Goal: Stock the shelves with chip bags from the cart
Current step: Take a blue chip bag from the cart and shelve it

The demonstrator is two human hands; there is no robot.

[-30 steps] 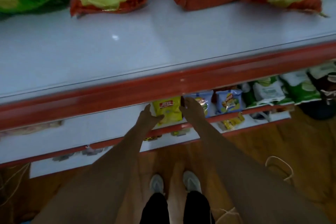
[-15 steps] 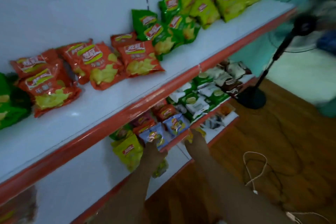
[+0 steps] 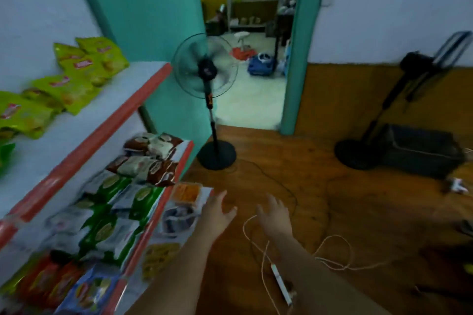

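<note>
1. Head view, surfaces. Wooden floor [image 3: 320,199] fills the near and right ground; a shelving unit with red-edged shelves [image 3: 97,133] runs along the left, from near to far.
2. Head view, hands. Left hand [image 3: 217,212] and right hand [image 3: 275,215] both reach forward over the floor, fingers spread and loosely extended. Neither holds anything.
3. Head view, stock in place. Yellow-green chip bags [image 3: 84,69] lie on the upper shelf at far left; brown-and-white bags [image 3: 151,156] and green-and-white bags [image 3: 112,202] lie on the middle shelf; further packets, blurred, sit on the lowest shelf just left of the left hand.
4. Head view, supply. A dark, open bin on a wheeled frame [image 3: 422,156] stands at far right against the wall; it is judged to be the cart. Its contents cannot be made out, and no loose bag shows on the floor.
5. Governing relation. The cart lies to the right of and beyond both hands, well apart from them; the right hand is the nearer. The shelves lie left, nearer the left hand.
6. Obstacles, as a judgement. A white cord [image 3: 332,256] loops on the floor under the right forearm, and a standing fan [image 3: 207,77] stands beyond the shelf end; the cord could snag a foot on the way across.
</note>
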